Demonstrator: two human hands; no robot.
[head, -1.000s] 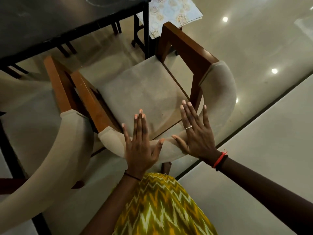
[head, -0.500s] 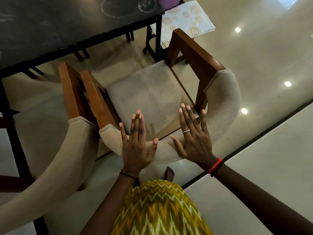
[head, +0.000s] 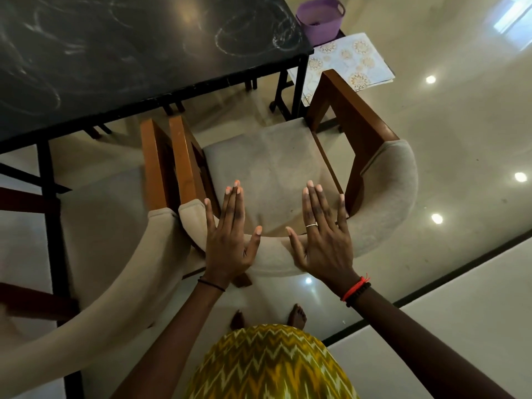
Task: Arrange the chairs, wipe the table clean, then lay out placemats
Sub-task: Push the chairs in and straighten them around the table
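Both palms lie flat on the chair (head: 267, 168) back, my left hand (head: 227, 243) and right hand (head: 322, 243), fingers straight, gripping nothing. The chair stands just short of the table (head: 115, 53) corner; placemats (head: 345, 61) lie beyond.

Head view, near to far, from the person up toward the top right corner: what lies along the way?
Yellow zigzag-patterned garment → curved beige upholstered chair back → grey fabric seat cushion → stack of floral-patterned placemats → purple plastic tub.
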